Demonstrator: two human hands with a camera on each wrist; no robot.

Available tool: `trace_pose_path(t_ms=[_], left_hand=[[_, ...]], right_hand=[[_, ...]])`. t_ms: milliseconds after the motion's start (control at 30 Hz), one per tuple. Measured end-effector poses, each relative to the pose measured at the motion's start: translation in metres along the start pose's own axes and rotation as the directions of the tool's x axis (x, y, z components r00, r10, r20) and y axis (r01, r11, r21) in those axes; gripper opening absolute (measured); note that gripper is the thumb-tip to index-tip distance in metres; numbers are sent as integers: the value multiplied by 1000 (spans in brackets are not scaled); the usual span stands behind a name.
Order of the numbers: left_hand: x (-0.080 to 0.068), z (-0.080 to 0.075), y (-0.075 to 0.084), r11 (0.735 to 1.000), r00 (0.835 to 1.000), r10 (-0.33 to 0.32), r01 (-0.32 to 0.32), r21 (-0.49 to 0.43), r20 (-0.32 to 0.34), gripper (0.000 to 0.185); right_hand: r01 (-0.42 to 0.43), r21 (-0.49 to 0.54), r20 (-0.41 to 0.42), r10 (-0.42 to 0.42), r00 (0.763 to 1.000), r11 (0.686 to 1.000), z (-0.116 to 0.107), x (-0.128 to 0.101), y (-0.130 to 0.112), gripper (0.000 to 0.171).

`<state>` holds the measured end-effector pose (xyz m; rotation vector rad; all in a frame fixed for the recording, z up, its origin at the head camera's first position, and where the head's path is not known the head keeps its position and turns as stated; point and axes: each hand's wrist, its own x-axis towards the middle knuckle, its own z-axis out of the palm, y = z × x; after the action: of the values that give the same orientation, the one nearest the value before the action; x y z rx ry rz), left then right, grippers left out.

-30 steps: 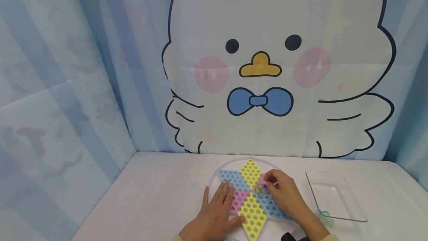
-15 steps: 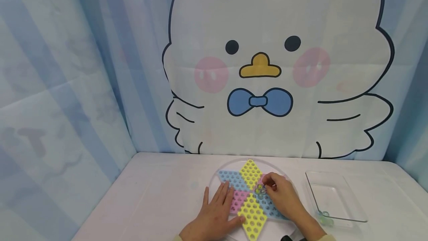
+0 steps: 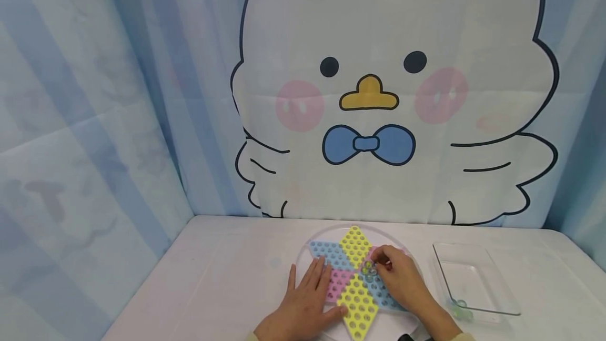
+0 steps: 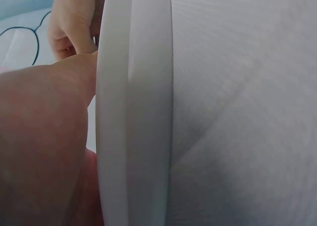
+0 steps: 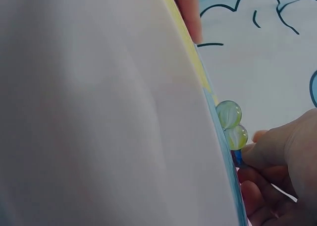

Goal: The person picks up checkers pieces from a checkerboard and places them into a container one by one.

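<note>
A round board with a six-pointed star of yellow, pink and blue dimpled sections (image 3: pixel 358 304) lies on the table. My left hand (image 3: pixel 307 293) rests flat across its left side, fingers straight and thumb on the near yellow point. At the star's right of centre sits a small cluster of clear, yellow-green marbles (image 3: pixel 367 271). My right hand (image 3: pixel 400 278) reaches in beside them with its fingertips down at the pink section. In the right wrist view, two marbles (image 5: pixel 229 115) stand in front of my thumb, which pinches a blue marble (image 5: pixel 238 158) against a finger close over the board.
A clear rectangular box (image 3: pixel 440 272) stands on the table right of the board, with several greenish marbles (image 3: pixel 459 304) at its near left corner. Behind the table (image 3: pixel 213 272) hangs a cartoon-printed curtain (image 3: pixel 369 183). A dark object (image 3: pixel 406 337) shows at the bottom edge.
My right fingertips have dropped slightly and closed in toward the board beside the cluster, covering the blue marble seen earlier. My left hand stays in place.
</note>
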<state>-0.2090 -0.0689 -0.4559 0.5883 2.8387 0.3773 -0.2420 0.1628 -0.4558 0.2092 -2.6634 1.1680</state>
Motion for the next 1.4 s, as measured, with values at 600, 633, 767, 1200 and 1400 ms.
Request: trace_pose_path(t_ms=[600,633,767,1200,1400], left_hand=[[2,0,1,1000,1000,-11,11,-11,9,96],[2,0,1,1000,1000,-10,10,-11,9,96],[1,-1,1,1000,1000,0,0,-9,4,95],[-2,-1,-1,1000,1000,7,-7,-6,0,96],[-2,-2,0,1000,1000,11,-11,-13,6,96]], right_hand=[[-49,-19,14,49,999,999,-10,0,-9,16],[-48,-21,9,48,999,999,-12,0,-9,16],[-42,-18,-15,42,999,999,-16,-1,-10,17],[30,-73,-95,-36,995,997,-35,-6,-11,18],[71,-87,-150,-83,985,994,-51,-12,-9,19]])
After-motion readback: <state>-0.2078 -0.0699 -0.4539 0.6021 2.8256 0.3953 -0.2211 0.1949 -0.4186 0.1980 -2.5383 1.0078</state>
